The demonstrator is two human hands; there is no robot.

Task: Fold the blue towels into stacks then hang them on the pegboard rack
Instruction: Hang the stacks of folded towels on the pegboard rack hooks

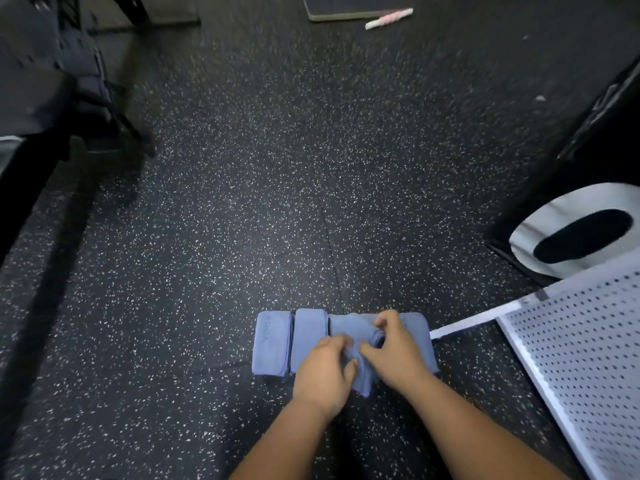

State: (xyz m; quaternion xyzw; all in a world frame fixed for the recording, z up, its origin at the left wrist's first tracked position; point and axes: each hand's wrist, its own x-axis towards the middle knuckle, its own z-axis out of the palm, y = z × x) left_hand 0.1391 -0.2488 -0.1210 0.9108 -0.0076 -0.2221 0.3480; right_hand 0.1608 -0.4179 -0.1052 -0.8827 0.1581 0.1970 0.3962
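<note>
Several blue towels lie in a row on the dark speckled floor near the bottom middle. Two folded towels, one at the far left (272, 342) and one beside it (310, 336), lie flat and untouched. A third blue towel (349, 329) is bunched up to their right, and both hands are on it. My left hand (323, 372) grips its near part with curled fingers. My right hand (394, 348) pinches its rolled middle. Another folded towel (414, 322) shows behind my right hand. The white pegboard rack (581, 358) lies tilted at the right.
A white-and-black round object (575, 233) sits against a black box (588, 140) at the right. Dark equipment and a frame (69, 81) fill the left side. A grey mat (349, 8) and a pink-and-white stick (389, 18) lie far ahead.
</note>
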